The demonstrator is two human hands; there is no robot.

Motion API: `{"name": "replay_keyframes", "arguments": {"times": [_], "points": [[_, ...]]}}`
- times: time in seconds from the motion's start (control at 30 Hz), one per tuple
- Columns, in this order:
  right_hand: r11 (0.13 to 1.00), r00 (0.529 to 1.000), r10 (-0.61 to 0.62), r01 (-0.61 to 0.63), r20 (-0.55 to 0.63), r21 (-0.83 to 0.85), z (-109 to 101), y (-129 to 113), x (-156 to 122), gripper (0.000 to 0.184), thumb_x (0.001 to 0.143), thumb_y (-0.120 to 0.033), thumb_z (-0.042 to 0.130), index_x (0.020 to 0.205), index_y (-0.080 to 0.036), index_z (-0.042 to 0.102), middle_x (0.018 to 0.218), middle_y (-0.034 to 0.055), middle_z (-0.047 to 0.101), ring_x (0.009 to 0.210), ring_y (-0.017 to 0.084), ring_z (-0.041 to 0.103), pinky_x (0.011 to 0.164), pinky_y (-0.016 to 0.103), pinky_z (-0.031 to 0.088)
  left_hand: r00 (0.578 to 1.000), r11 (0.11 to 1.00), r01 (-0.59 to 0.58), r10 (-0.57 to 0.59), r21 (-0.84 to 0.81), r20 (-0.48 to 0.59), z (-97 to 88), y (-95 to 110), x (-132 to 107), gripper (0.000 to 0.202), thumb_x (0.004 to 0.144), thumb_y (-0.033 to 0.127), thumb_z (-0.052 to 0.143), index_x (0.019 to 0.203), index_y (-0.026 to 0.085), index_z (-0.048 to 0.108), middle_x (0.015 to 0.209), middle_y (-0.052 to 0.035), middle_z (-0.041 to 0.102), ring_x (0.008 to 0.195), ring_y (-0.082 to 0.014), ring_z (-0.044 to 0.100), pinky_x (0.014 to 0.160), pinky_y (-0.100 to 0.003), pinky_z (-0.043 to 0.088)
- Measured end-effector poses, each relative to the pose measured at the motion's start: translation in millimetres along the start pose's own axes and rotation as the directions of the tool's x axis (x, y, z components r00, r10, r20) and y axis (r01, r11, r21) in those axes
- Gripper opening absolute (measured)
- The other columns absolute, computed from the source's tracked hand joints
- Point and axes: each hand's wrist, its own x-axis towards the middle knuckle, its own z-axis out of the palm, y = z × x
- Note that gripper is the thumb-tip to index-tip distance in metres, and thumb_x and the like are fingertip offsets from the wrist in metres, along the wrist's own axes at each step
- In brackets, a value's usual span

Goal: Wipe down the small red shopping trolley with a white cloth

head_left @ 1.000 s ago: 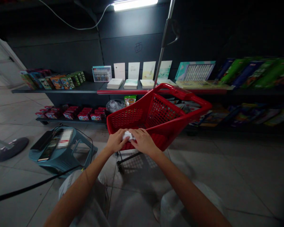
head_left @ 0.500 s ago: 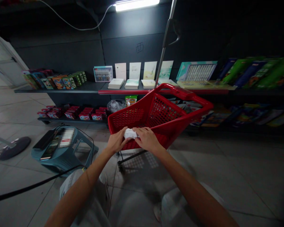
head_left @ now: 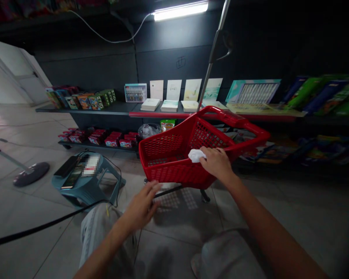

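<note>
My right hand [head_left: 217, 162] is closed on a crumpled white tissue [head_left: 197, 155], which sticks out to the left of the fingers. Hand and tissue are at the near side of a red shopping basket cart [head_left: 174, 172]; whether they touch it I cannot tell. Lower and to the left, my left hand [head_left: 141, 207] holds nothing, its fingers apart and slightly blurred, just below the cart's near left corner. The cart's basket has perforated walls and a thick red handle [head_left: 238, 120] at the upper right.
A blue-grey plastic stool [head_left: 84, 195] at left carries a phone [head_left: 72, 179] and other items. Behind the cart, a dark shelf [head_left: 119, 108] holds books and boxes. A metal pole [head_left: 212, 58] rises behind the cart. A black cable [head_left: 46, 224] crosses the lower left.
Both hands held the white tissue together before. My left hand has let go and moved down, while my right hand has carried the tissue to the right. The view has shifted slightly.
</note>
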Motion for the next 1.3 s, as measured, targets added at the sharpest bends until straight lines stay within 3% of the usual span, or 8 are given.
{"name": "replay_keyframes", "arguments": {"times": [0.07, 0.13, 0.2, 0.3, 0.37, 0.5, 0.63, 1.3], "points": [[1.000, 0.999, 0.013, -0.013, -0.036, 0.000, 4.9, -4.4, -0.4, 0.029, 0.092, -0.025, 0.048, 0.113, -0.015, 0.064, 0.100, 0.0135, 0.074, 0.095, 0.026, 0.064, 0.095, 0.038, 0.034, 0.984, 0.985, -0.047, 0.074, -0.165, 0.162, -14.3, 22.2, -79.5, 0.034, 0.098, 0.026, 0.053, 0.130, 0.033, 0.064, 0.121, -0.0037, 0.072, 0.114, -0.0178, 0.067, 0.100, -0.033, 0.054], [1.000, 0.998, 0.020, -0.020, -0.057, -0.010, 8.4, -6.6, 0.0, 0.029, 0.092, -0.026, 0.047, 0.112, -0.015, 0.064, 0.099, 0.0135, 0.074, 0.093, 0.027, 0.064, 0.093, 0.038, 0.034, 0.990, 0.984, 0.070, -0.088, -0.162, -0.107, -23.1, 20.2, -156.3, 0.021, 0.096, 0.026, 0.053, 0.090, 0.030, 0.074, 0.078, -0.0007, 0.074, 0.078, -0.0175, 0.070, 0.076, -0.030, 0.058], [1.000, 0.998, 0.014, -0.015, -0.065, -0.025, 10.7, -7.3, 1.3, 0.028, 0.092, -0.027, 0.047, 0.110, -0.015, 0.064, 0.096, 0.0132, 0.074, 0.090, 0.027, 0.064, 0.091, 0.038, 0.035, 0.777, 0.939, 0.336, -0.323, -0.079, -0.539, -30.2, -10.5, -211.2, 0.032, 0.094, 0.030, 0.054, 0.065, 0.024, 0.065, 0.067, -0.0031, 0.069, 0.067, -0.0191, 0.067, 0.063, -0.030, 0.054], [0.999, 0.997, -0.008, 0.005, -0.070, -0.042, 13.0, -8.4, 3.6, 0.027, 0.092, -0.029, 0.048, 0.108, -0.015, 0.064, 0.095, 0.0127, 0.074, 0.087, 0.026, 0.063, 0.088, 0.037, 0.034, 0.357, 0.680, 0.723, -0.521, -0.123, -0.775, -47.4, -96.7, -234.5, 0.027, 0.086, 0.047, 0.063, 0.083, 0.020, 0.066, 0.071, -0.0012, 0.064, 0.061, -0.0174, 0.060, 0.055, -0.027, 0.047], [0.999, 0.997, -0.018, 0.015, -0.076, -0.045, 13.8, -9.9, 4.8, 0.027, 0.092, -0.030, 0.048, 0.108, -0.015, 0.064, 0.095, 0.0122, 0.074, 0.087, 0.026, 0.062, 0.088, 0.036, 0.034, 0.274, 0.612, 0.784, -0.490, -0.102, -0.828, -62.5, -160.2, -221.5, 0.049, 0.082, 0.056, 0.063, 0.111, 0.018, 0.063, 0.099, -0.0062, 0.067, 0.084, -0.0219, 0.063, 0.073, -0.033, 0.053], [0.998, 0.998, -0.013, 0.009, -0.068, -0.060, 13.7, -13.3, 6.5, 0.026, 0.092, -0.028, 0.047, 0.109, -0.015, 0.063, 0.097, 0.0120, 0.074, 0.088, 0.025, 0.063, 0.090, 0.036, 0.033, 0.306, 0.498, 0.867, -0.497, 0.021, -0.812, -80.2, -250.4, -190.3, 0.070, 0.082, 0.063, 0.061, 0.131, 0.013, 0.052, 0.126, -0.0179, 0.057, 0.121, -0.0341, 0.053, 0.098, -0.048, 0.048], [0.998, 0.999, -0.006, 0.003, -0.051, -0.064, 14.8, -13.9, 7.7, 0.028, 0.092, -0.028, 0.047, 0.111, -0.014, 0.064, 0.095, 0.0128, 0.074, 0.090, 0.026, 0.065, 0.093, 0.037, 0.034, 0.353, 0.439, 0.895, -0.591, 0.078, -0.726, -75.6, -287.7, -184.1, 0.074, 0.087, 0.062, 0.059, 0.141, 0.014, 0.045, 0.135, -0.0201, 0.052, 0.128, -0.0358, 0.050, 0.101, -0.049, 0.047], [0.996, 0.996, -0.010, 0.003, -0.088, -0.084, 29.6, -6.7, 9.1, 0.030, 0.092, -0.031, 0.047, 0.112, -0.017, 0.063, 0.097, 0.0123, 0.075, 0.090, 0.027, 0.065, 0.093, 0.038, 0.034, 0.465, 0.375, 0.881, -0.572, 0.289, -0.676, -68.5, -309.3, -183.9, 0.053, 0.096, 0.053, 0.048, 0.136, 0.019, 0.059, 0.163, -0.0204, 0.027, 0.145, -0.0397, 0.036, 0.110, -0.058, 0.039]]}}
